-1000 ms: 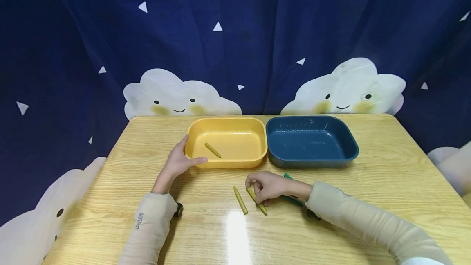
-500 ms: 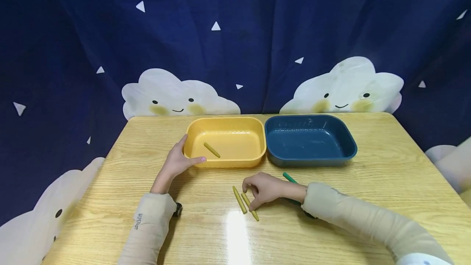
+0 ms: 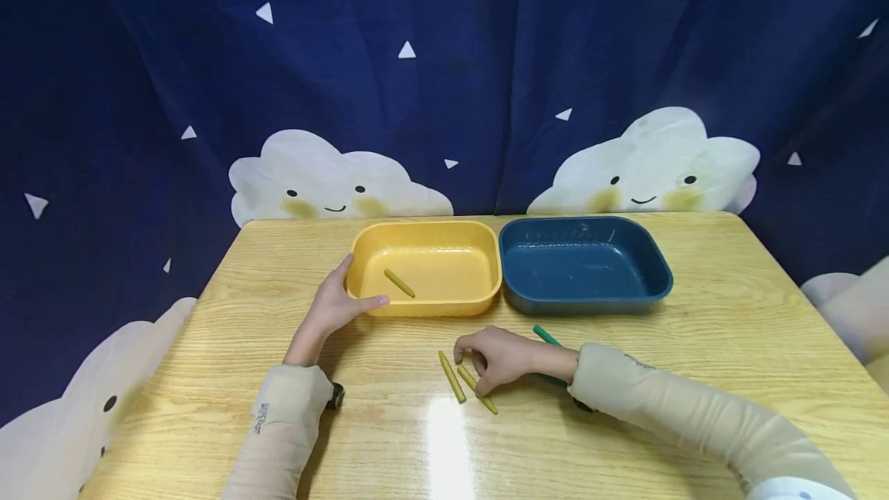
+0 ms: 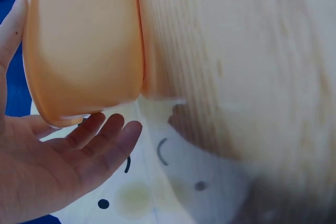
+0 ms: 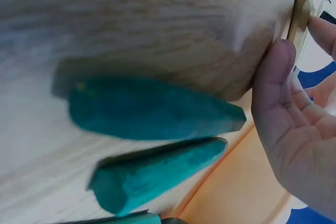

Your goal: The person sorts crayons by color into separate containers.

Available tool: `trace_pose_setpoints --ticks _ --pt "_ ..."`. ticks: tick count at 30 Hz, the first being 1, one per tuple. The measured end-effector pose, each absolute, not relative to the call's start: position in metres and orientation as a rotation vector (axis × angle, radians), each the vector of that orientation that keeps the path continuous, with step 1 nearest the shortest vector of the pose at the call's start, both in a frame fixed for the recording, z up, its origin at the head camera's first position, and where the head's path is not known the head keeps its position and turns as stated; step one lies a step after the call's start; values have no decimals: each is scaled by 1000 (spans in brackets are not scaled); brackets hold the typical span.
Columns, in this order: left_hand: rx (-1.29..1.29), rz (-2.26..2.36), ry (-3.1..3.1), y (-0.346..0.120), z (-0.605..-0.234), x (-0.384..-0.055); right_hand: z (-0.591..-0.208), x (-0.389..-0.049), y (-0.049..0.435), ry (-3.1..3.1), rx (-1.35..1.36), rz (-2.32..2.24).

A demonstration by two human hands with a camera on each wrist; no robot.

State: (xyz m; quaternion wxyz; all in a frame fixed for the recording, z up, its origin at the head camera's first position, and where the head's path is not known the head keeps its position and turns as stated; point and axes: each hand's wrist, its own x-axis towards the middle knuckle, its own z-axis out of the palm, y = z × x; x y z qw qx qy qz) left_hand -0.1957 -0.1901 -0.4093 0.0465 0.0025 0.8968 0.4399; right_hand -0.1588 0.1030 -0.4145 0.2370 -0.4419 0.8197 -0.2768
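My left hand (image 3: 332,304) rests against the left end of the yellow plastic basin (image 3: 441,308), thumb at its front rim and the other fingers extended along its outer wall. One dark-yellow crayon (image 3: 399,283) lies inside this basin. On the table, my right hand (image 3: 505,355) pinches a second dark-yellow crayon (image 3: 490,405) between thumb and fingertips, as the right wrist view also shows of that crayon (image 5: 301,9). A third dark-yellow crayon (image 3: 452,378) lies just left of it. Beneath my right wrist are green crayons (image 5: 157,108), mostly hidden by the arm in the head view.
A dark blue basin (image 3: 586,305) stands right beside the yellow one, toward the back of the wooden table (image 3: 389,438). Behind the table hangs a dark blue curtain (image 3: 472,83) with clouds and white triangles.
My right hand has shifted slightly left, and the crayon at its fingertips moved left and toward me, then back a little to the right. The left hand stays at the basin.
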Motion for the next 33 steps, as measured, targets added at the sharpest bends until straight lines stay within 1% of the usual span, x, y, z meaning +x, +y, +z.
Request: trace_pose_setpoints --ticks 5,11,16,23,33 --pt "0 1347 2734 -190 -408 -195 -415 -160 102 2254 -1244 -729" --pt "0 1345 2732 -189 -409 -195 -411 -159 102 2212 -1216 -763" --pt "6 1358 2733 -189 -410 -196 -409 -161 106 2134 -1115 -857" --pt "9 1339 2740 -189 -410 -196 -411 -169 107 1985 -869 -1058" --pt "-1 1341 2743 -190 -410 -196 -403 -176 110 1859 -817 -1185"
